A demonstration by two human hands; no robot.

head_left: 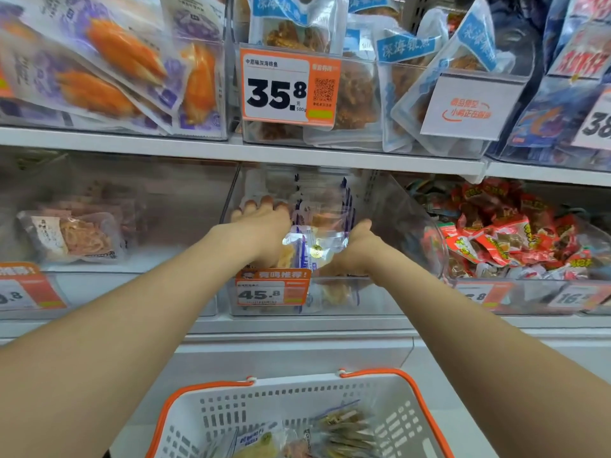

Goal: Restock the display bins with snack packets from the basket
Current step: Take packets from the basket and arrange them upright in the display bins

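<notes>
Both my hands reach into the clear middle display bin [390, 206] on the lower shelf. My left hand [261, 223] lies over the left side of a stack of clear snack packets [317, 233] with blue print, its fingers stretched toward the back of the bin. My right hand [357, 246] presses against the stack's right side, thumb up, its fingers hidden under the packets. A white basket [297, 408] with orange handles sits below at the bottom edge, holding several snack packets [340, 428].
An orange price tag [272, 287] reading 45.8 hangs on the bin's front. A bin of red wrapped snacks [509, 239] stands to the right and a bin with pale packets [76, 236] to the left. The upper shelf [231, 150] carries full bins.
</notes>
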